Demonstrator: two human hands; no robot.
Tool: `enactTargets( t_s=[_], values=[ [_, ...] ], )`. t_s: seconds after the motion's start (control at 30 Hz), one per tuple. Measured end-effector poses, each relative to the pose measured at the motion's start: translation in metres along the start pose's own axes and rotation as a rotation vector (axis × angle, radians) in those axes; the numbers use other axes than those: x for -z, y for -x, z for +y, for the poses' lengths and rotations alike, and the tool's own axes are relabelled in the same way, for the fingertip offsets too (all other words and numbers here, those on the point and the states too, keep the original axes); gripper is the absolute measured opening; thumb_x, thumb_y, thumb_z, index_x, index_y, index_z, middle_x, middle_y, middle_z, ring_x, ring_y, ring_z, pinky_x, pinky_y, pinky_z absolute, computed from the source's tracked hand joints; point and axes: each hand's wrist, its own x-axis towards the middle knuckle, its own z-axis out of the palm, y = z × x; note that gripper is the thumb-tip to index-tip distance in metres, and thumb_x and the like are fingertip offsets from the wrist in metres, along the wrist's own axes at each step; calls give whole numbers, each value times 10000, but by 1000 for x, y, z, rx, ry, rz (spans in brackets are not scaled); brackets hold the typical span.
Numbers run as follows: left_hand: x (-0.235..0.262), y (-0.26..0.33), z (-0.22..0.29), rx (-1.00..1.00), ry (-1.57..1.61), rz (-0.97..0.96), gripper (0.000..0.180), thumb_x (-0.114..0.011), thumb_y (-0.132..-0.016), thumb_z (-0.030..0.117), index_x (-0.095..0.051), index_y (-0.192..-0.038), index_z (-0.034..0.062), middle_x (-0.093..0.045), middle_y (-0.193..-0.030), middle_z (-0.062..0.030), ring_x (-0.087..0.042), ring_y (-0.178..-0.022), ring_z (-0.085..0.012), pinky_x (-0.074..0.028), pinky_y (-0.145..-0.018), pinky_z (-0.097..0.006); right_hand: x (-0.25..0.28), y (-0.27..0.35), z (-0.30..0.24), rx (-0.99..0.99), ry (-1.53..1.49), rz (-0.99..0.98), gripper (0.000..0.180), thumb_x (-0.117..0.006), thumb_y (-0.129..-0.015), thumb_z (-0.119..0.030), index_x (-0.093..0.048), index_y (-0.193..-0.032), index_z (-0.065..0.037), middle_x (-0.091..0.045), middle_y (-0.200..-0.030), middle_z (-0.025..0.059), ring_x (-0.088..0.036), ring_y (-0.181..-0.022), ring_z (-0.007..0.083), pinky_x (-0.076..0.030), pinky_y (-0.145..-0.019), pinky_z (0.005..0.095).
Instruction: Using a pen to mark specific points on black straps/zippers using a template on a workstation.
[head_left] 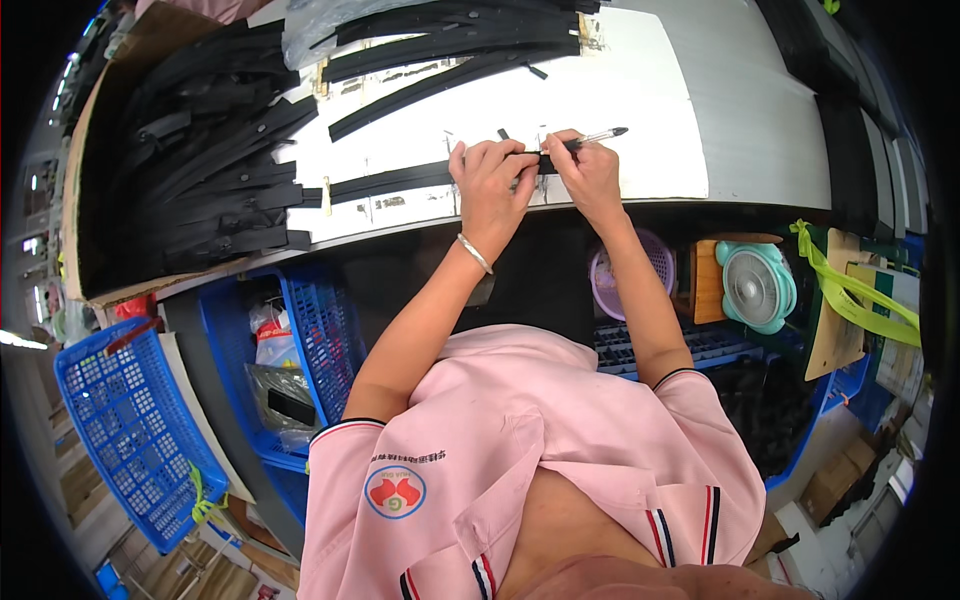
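Observation:
A long flat black strip (pixel 390 182) lies along the near edge of the white board (pixel 640 90). My left hand (pixel 490 190), with a silver bangle at the wrist, is closed over the strip's right part, fingers bent and pressed on it. Close beside it, my right hand (pixel 588 182) grips a pen (pixel 606 134) that points up and to the right past the knuckles. The right fingertips meet the strip near its right end. My fingers hide the contact there. Dark marks show on the board around the strip.
Several more black strips (pixel 440 85) lie farther back on the board. At the left, a cardboard box (pixel 92 170) is heaped with them. Below the table are blue baskets (pixel 125 430), a purple basket (pixel 660 262) and a turquoise fan (pixel 758 287).

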Motion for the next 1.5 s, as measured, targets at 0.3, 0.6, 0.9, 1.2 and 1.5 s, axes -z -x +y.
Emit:
enactTargets(
  t_s=[0.3, 0.6, 0.9, 1.2, 1.5],
  values=[
    [-1, 0, -1, -6, 25, 5, 88, -783, -833, 130, -760, -917, 128, -684, -1051, 30, -584, -1078, -218, -276, -1127, -551, -5, 0, -1, 104, 69, 82, 221, -713, -943, -171, -743, -834, 19, -739, -754, 82, -654, -553, 183, -463, -510, 315],
    [-1, 0, -1, -4, 54, 26, 88, -779, -820, 117, -743, -900, 122, -661, -1044, 23, -577, -1074, -224, -267, -1130, -594, 6, 4, -3, 24, -94, -34, 203, -691, -931, -99, -735, -794, 45, -745, -734, 103, -705, -620, 180, -513, -566, 288],
    [-2, 2, 1, 50, 20, 14, 107, -777, -827, 144, -751, -931, 151, -681, -1070, 19, -589, -1096, -226, -259, -1134, -569, 7, 7, -3, -5, -29, -57, 192, -696, -924, -88, -739, -794, 46, -743, -722, 108, -703, -611, 174, -517, -563, 295],
    [37, 23, 1, 42, -4, -134, 351, -695, -933, 183, -688, -1278, 120, -515, -1504, -101, -396, -1441, -332, -149, -1172, -671, 10, 12, -7, -132, -229, 96, 262, -617, -1017, -94, -721, -824, 49, -694, -756, 43, -556, -635, 78, -414, -579, 238],
    [13, -49, -58, -44, -65, -249, 425, -646, -986, 299, -640, -1370, 118, -496, -1515, -151, -368, -1477, -347, -152, -1177, -697, -1, 14, -4, -45, -123, 255, 248, -593, -1058, -152, -747, -995, 32, -727, -916, 51, -577, -732, 80, -466, -678, 239]
  ],
)
